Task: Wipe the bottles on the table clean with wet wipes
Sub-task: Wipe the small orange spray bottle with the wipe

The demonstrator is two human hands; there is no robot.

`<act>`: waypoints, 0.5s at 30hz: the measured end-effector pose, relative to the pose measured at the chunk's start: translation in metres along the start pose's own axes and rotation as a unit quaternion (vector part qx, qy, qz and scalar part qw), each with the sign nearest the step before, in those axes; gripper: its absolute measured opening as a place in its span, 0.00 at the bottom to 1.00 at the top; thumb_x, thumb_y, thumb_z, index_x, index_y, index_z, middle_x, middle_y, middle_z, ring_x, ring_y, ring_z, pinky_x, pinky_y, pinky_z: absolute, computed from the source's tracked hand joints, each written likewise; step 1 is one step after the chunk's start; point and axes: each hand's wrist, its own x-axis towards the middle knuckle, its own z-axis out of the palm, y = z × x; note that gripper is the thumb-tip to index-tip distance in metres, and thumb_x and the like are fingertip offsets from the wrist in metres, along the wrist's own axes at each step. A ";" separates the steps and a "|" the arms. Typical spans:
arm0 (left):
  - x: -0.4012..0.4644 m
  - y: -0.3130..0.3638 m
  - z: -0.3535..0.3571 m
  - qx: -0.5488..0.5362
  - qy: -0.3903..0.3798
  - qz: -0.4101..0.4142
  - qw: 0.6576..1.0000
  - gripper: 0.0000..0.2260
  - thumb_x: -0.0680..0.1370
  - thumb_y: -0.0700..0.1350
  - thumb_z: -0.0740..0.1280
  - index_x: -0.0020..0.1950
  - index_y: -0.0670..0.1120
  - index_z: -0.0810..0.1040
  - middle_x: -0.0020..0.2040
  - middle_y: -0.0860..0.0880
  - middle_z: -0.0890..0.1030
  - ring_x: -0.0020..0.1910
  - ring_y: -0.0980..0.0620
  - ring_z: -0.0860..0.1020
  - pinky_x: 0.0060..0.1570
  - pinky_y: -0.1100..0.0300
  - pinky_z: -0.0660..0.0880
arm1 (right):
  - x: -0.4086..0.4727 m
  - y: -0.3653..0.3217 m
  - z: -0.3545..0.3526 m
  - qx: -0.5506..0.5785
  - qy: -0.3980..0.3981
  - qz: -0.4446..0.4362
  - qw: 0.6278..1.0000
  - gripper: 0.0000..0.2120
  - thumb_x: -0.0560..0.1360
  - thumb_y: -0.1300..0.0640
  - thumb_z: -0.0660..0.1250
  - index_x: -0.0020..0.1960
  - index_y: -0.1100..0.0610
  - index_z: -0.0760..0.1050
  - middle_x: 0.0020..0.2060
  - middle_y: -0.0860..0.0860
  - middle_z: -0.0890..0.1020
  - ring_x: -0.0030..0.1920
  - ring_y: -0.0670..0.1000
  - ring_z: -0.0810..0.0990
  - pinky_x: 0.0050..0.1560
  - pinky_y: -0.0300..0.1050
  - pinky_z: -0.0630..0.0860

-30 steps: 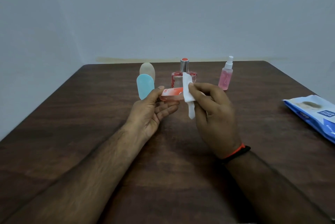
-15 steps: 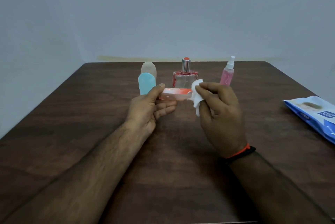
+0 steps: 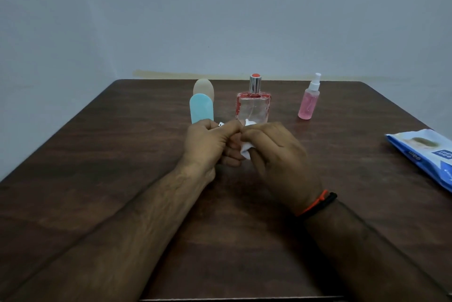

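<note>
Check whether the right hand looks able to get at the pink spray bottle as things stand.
Probably yes, but not free: the right hand is closed on the white wipe. The pink spray bottle stands alone beyond it on the table, with nothing between them.

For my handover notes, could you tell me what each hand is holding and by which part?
The right hand pinches a bunched white wet wipe. The left hand is closed on something almost wholly hidden; which part it grips cannot be told.
</note>
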 end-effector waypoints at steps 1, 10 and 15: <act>0.000 0.001 -0.001 0.002 -0.002 -0.002 1.000 0.11 0.74 0.43 0.75 0.44 0.38 0.75 0.26 0.46 0.79 0.21 0.49 0.76 0.21 0.61 0.75 | 0.000 0.001 0.000 -0.004 0.000 -0.005 1.000 0.10 0.77 0.62 0.62 0.49 0.63 0.81 0.47 0.57 0.83 0.48 0.54 0.79 0.51 0.43 0.73; 0.008 0.007 -0.011 0.018 0.015 0.005 1.000 0.14 0.72 0.45 0.77 0.48 0.39 0.77 0.36 0.40 0.84 0.28 0.47 0.82 0.26 0.58 0.78 | -0.007 0.019 0.000 -0.026 0.027 0.066 0.997 0.07 0.67 0.71 0.75 0.42 0.62 0.82 0.42 0.54 0.83 0.44 0.56 0.79 0.46 0.46 0.74; 0.002 0.001 0.000 0.016 -0.040 -0.001 0.999 0.11 0.74 0.42 0.75 0.45 0.41 0.73 0.28 0.45 0.81 0.23 0.48 0.79 0.22 0.60 0.76 | -0.004 0.006 0.002 0.011 0.036 0.029 0.999 0.06 0.69 0.69 0.72 0.45 0.62 0.83 0.44 0.55 0.83 0.46 0.56 0.79 0.48 0.46 0.75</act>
